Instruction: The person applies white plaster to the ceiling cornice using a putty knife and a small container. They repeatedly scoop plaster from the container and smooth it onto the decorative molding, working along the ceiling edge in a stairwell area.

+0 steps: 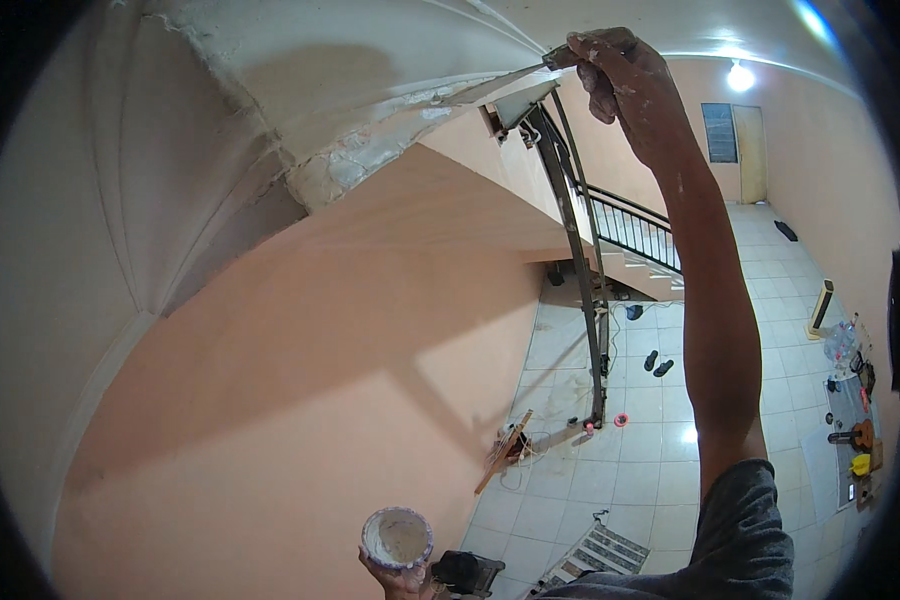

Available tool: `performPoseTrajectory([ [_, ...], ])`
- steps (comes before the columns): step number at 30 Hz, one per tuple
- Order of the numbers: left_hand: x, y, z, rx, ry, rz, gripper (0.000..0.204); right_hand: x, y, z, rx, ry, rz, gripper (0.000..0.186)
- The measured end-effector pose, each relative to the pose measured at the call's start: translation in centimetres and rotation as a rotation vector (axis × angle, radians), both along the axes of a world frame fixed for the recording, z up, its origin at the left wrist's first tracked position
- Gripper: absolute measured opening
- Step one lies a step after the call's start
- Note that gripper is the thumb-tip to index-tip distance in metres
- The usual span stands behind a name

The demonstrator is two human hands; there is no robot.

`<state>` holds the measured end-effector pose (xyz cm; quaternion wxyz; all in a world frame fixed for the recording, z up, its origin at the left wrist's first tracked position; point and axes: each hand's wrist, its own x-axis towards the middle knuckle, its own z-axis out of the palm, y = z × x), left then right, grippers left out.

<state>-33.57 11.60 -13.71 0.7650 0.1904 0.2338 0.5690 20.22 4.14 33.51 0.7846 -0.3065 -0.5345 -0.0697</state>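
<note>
Raised high, my right hand (625,85) is closed around the handle of a putty knife (500,85). Its thin blade points left and lies against or very close to the ceiling edge; contact is hard to tell. Rough whitish plaster (355,165) covers that edge, with a ragged patch to its left. Low in the view, my left hand (402,582) grips a round tub (369,540) from below. Pale putty (403,538) coats the inside of the tub. White smears mark my right hand and forearm.
A peach wall (300,420) fills the left. Dark metal posts (576,240) stand mid-view, before a staircase railing (630,228). Far below, the tiled floor (640,460) holds sandals (658,363), a wooden strip (503,455) and assorted items along the right wall. A bulb (740,77) glows.
</note>
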Motion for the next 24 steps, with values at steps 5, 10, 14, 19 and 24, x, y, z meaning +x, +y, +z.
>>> performPoseTrajectory([
  [5,-0.3,0.8,-1.1,0.044,0.066,0.009,0.083,0.1,-0.5,0.6,-0.074,-0.079,0.038,0.032],
  [10,-0.5,0.8,-1.4,0.027,0.033,-0.018,0.083,1.8,-0.1,0.0,0.015,-0.008,0.049,0.032],
  [14,-0.8,0.8,-1.6,0.087,0.118,-0.004,0.082,0.8,-0.9,-0.4,0.026,0.035,0.035,0.03],
  [19,0.0,0.0,0.2,0.074,0.09,-0.038,0.082,0.5,-0.3,0.1,0.006,-0.033,0.096,0.029],
  [24,-0.3,0.4,-0.6,0.02,0.01,-0.036,0.081,0.2,0.1,0.6,0.036,-0.05,0.119,0.03],
])
